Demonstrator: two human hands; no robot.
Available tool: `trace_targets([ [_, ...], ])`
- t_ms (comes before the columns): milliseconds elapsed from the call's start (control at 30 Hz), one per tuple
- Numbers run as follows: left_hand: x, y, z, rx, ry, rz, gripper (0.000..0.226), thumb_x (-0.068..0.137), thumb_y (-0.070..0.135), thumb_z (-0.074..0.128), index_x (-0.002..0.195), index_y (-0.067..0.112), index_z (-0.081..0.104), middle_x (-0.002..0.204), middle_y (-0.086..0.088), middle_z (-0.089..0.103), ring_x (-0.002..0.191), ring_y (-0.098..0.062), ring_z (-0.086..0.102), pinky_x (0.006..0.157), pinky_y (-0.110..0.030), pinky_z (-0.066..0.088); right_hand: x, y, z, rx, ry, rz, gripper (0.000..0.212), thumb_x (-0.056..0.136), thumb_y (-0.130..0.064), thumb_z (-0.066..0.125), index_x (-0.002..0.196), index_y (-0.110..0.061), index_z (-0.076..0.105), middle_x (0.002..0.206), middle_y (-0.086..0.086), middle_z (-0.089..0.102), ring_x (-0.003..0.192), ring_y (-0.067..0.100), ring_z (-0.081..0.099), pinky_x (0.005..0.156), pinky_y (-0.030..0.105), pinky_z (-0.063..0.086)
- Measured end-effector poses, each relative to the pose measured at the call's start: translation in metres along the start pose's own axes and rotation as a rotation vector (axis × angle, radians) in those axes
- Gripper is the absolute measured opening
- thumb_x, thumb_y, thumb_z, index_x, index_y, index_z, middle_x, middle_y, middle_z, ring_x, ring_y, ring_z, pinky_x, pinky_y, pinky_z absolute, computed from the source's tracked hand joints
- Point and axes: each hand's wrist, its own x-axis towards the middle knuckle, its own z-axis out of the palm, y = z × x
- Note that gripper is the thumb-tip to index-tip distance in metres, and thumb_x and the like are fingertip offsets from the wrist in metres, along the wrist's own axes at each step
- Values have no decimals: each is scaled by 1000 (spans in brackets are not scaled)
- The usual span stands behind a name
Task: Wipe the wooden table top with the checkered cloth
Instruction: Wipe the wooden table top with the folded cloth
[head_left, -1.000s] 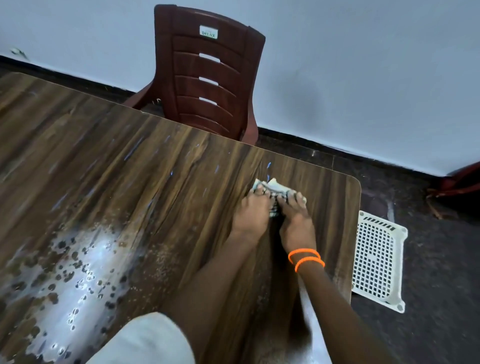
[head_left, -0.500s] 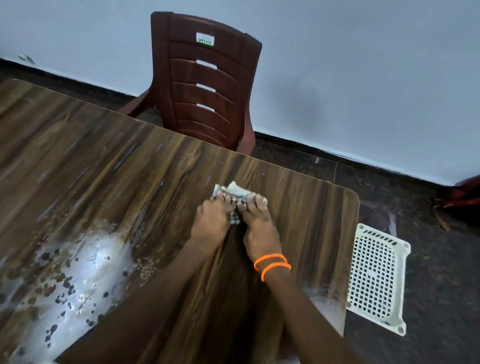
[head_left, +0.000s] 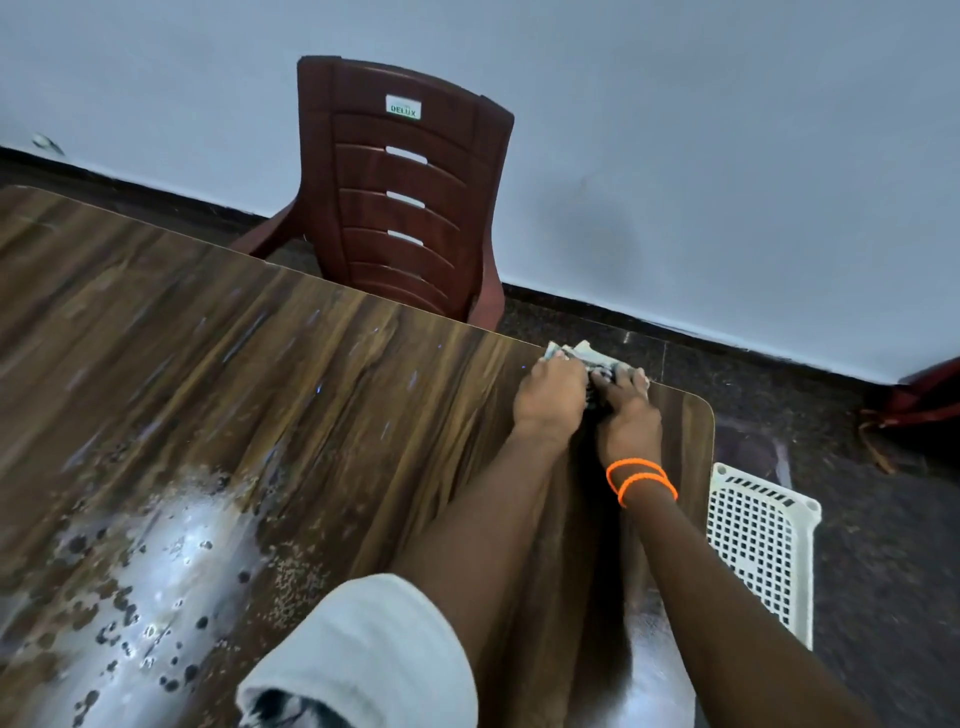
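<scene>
The checkered cloth (head_left: 584, 356) is bunched small at the far edge of the wooden table top (head_left: 270, 395), near its far right corner. My left hand (head_left: 550, 392) and my right hand (head_left: 628, 415) press down on it side by side, fingers curled over it, so only its far part shows. Two orange bands circle my right wrist. A wet, spotted patch shines on the near left of the table.
A dark red plastic chair (head_left: 410, 197) stands behind the table's far edge against the pale wall. A white perforated plastic basket (head_left: 758, 545) lies on the dark floor just right of the table. Something reddish (head_left: 924, 400) sits at the far right floor.
Both hands have pushed the cloth away and to the right, from mid-table up to the far edge near the right corner.
</scene>
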Motion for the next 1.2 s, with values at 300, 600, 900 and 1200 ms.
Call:
trace_targets([
  [300,29,-108,-30,-149,59,-211,28,91,31,56,105,12,71,102,-19,67,99,-38,62,85,-42,53,34,-87,68,46,-122,-145,56,84,5,43,132,-19,58,153,8,36,146,25,15,117,35,23],
  [600,17,-210,-41,-30,96,-281,25,81,31,62,101,24,75,88,-11,70,84,-30,66,77,-35,56,14,-160,117,-28,-236,-271,60,87,5,41,139,-23,49,157,5,26,148,24,9,114,40,30],
  [900,-104,-220,-23,28,71,-261,28,95,23,49,119,20,63,112,-7,67,100,-29,64,88,-39,51,-98,-144,121,7,-253,-395,71,67,7,45,134,-13,55,150,9,39,146,28,19,119,28,9],
  [1200,-79,-153,-24,26,54,-102,29,99,24,41,115,13,63,109,-12,64,97,-33,64,81,-41,51,-87,-112,79,-11,-95,-195,63,73,15,48,129,-13,60,145,12,47,141,32,32,111,37,35],
])
